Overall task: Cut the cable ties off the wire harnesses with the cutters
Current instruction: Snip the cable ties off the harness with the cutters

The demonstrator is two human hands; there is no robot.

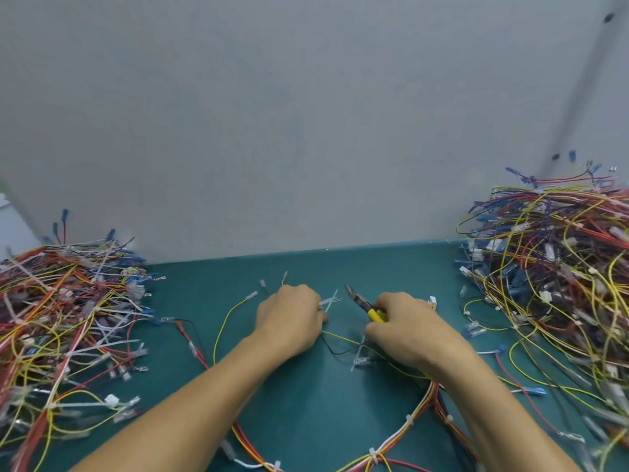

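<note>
Green mat (pixel 306 396) — cutters (pixel 362 303) (right hand (pixel 401 327))

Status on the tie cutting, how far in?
Done: unclear; wires are piled left and right. In hand: left hand pinches white cable ties, right hand holds the cutters. Left: ties still on the harness in front.

R hand (pixel 406 327) grips cutters (pixel 364 303); L hand (pixel 289 318) pinches cable tie (pixel 329 301).

Matt green table (pixel 306 396); cutters (pixel 364 303), yellow plastic grips.
</note>
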